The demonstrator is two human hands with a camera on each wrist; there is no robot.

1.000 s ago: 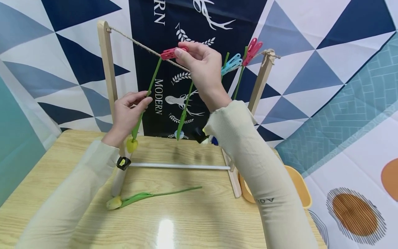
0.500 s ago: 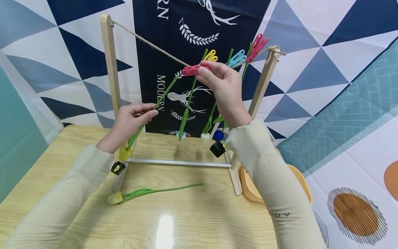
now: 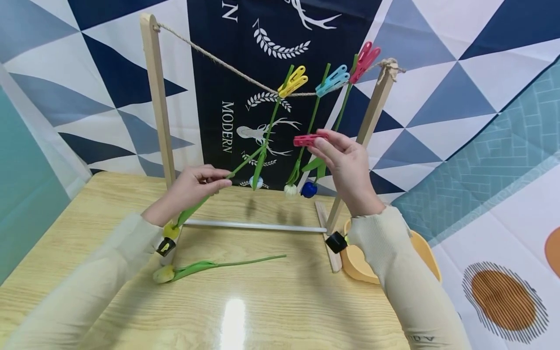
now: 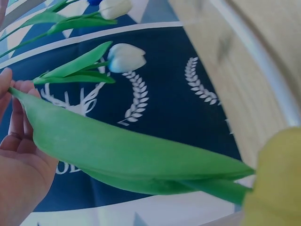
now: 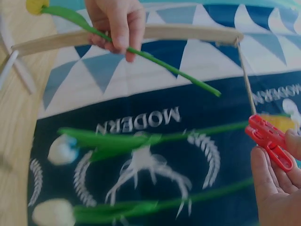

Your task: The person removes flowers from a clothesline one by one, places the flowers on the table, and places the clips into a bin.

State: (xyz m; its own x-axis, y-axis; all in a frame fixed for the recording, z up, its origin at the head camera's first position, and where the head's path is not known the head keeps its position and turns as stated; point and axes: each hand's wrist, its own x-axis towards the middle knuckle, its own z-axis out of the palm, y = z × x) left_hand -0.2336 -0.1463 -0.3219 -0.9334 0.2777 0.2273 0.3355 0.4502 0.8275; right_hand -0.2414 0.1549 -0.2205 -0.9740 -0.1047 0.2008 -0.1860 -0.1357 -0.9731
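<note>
My left hand pinches the stem of a yellow tulip, its bloom hanging low at the left and its stem slanting up to the right. In the left wrist view its green leaf runs from the fingers to the bloom. My right hand pinches a red clothespin below the rope, apart from the stem. Along the rope, a yellow clothespin, a light blue one and another red one hold tulips upside down: a pale blue-white tulip, a white tulip and a dark blue tulip.
A pale yellow tulip lies on the wooden table. The rope spans two wooden posts, the left post and the right post, joined low by a white rod. Behind the right forearm stands an orange-yellow container.
The red clothespin and the stem end were together at the rope; now they are apart. The right hand moved right and down with the clothespin, while the left hand lowered and tilted the tulip.
</note>
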